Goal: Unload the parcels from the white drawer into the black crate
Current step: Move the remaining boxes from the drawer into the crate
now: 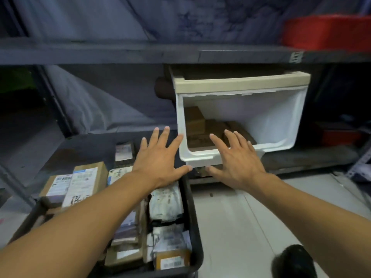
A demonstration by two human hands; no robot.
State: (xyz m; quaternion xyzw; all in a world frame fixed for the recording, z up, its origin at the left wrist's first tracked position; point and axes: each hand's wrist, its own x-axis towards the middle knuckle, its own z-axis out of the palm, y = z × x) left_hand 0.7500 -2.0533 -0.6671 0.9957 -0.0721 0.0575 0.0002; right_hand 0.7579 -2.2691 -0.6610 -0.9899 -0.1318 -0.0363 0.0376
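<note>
Both hands reach forward with fingers spread wide, holding nothing. The left hand (158, 157) hovers over the black crate (195, 233), which is packed with labelled parcels (166, 199). The right hand (236, 159) is at the front lip of the tilted-open white drawer (281, 117); brown cardboard parcels (195, 121) lie inside, just beyond its fingertips.

bare forearms (84, 213), no sleeves, unadorned hands

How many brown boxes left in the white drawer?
3 visible in the white drawer: a taller brown box at the left, a flat box in front of it, another box behind the right hand. More may be hidden.
</note>
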